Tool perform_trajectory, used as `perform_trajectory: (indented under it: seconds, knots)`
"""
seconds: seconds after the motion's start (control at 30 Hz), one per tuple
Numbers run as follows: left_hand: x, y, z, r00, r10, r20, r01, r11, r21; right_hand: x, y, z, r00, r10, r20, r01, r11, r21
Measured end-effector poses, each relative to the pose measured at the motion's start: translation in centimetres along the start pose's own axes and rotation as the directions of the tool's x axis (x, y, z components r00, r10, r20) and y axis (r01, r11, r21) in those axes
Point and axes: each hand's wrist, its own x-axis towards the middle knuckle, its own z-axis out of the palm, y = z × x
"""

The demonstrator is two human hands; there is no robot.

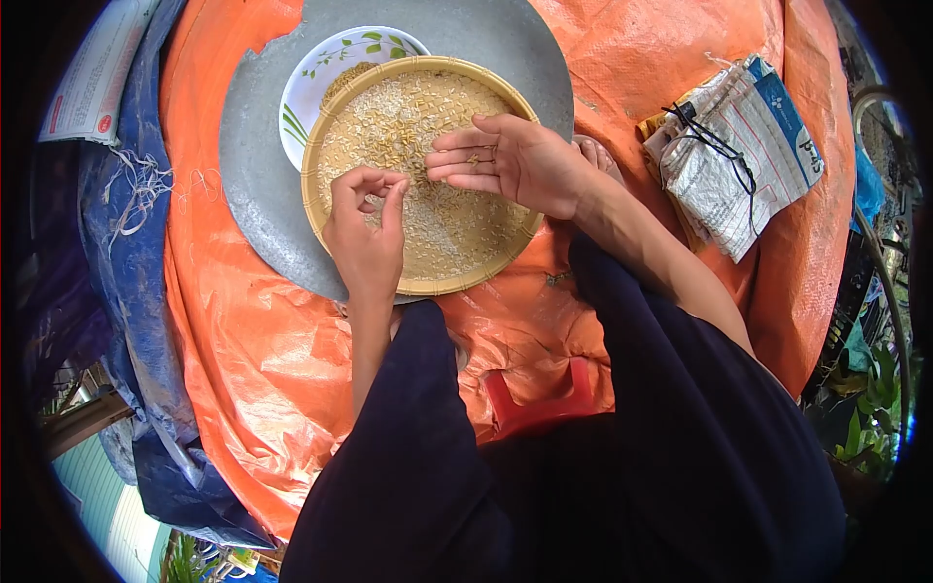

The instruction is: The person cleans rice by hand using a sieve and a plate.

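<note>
A round bamboo winnowing basket (420, 284) holds pale rice grains (428, 243), with several yellow, husked-looking grains (394, 146) gathered near its middle. Over its lower left part, my left hand (365, 228) is closed in a pinch of thumb and forefinger; whatever is between the tips is too small to make out. My right hand (520, 165) is above the right side, palm turned up and fingers stretched out. A few small yellowish-brown grains lie on those fingers. Behind the basket, a white bowl with green leaf patterns (335, 51) is partly covered and contains brownish grains (347, 80).
Basket and bowl rest on a large round grey metal tray (258, 185). An orange tarp (262, 379) spreads beneath, with a blue tarp (136, 291) at left. Folded woven sacks (743, 151) lie at right. A red plastic stool (539, 408) shows near my legs.
</note>
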Motion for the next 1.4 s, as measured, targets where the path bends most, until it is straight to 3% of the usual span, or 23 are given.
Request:
perform_trajectory:
  seconds: [0.03,0.13,0.23,0.33,0.43,0.53,0.63,0.83,1.03,1.13,1.33,1.4]
  knots:
    - [0.1,0.5,-0.1,0.998,-0.055,-0.02,0.053,0.995,-0.085,0.1,0.1,0.0,1.0,0.016,-0.004,-0.016,1.0,-0.008]
    - [0.0,1.5,-0.2,1.0,-0.002,0.024,0.008,0.971,-0.238,0.3,0.8,-0.1,0.998,0.056,-0.004,-0.056,0.998,-0.01]
    - [0.1,1.9,0.0,0.998,-0.01,0.059,0.023,0.974,-0.225,0.7,1.3,-0.2,0.997,0.079,0.025,-0.079,0.997,0.02]
    - [0.0,1.0,0.0,0.994,-0.107,-0.03,0.098,0.974,-0.206,0.6,1.2,-0.1,0.995,0.095,0.028,-0.096,0.995,0.027]
    - [-0.1,0.7,-0.7,0.999,-0.041,-0.017,0.042,0.998,0.043,0.4,0.9,-0.1,0.995,0.097,0.025,-0.098,0.995,0.035]
    - [0.0,0.5,-0.7,0.98,0.177,0.085,-0.193,0.948,0.254,0.5,0.8,0.0,0.996,0.089,0.03,-0.091,0.993,0.075]
    - [-0.2,-0.7,-0.4,0.945,0.284,0.163,-0.324,0.886,0.332,0.3,0.6,0.2,0.997,0.08,0.016,-0.081,0.994,0.073]
    - [-0.6,-1.0,-0.2,0.967,0.214,0.137,-0.246,0.923,0.294,0.2,0.4,0.1,0.998,0.057,0.014,-0.058,0.997,0.058]
    - [-0.6,0.0,-0.2,0.999,-0.02,0.032,0.018,0.999,0.045,0.1,0.3,0.0,0.999,0.047,0.01,-0.047,0.998,0.041]
    - [-0.4,0.6,-0.5,0.997,-0.076,-0.013,0.076,0.997,0.016,0.3,0.6,-0.1,0.998,0.065,0.016,-0.066,0.997,0.045]
    - [-0.4,0.5,0.1,0.993,-0.105,-0.053,0.091,0.973,-0.214,0.5,1.2,0.0,0.995,0.1,0.023,-0.101,0.994,0.03]
    - [-0.3,1.4,0.3,0.996,-0.094,-0.008,0.091,0.979,-0.183,0.6,1.4,0.1,0.994,0.112,0.014,-0.113,0.993,0.038]
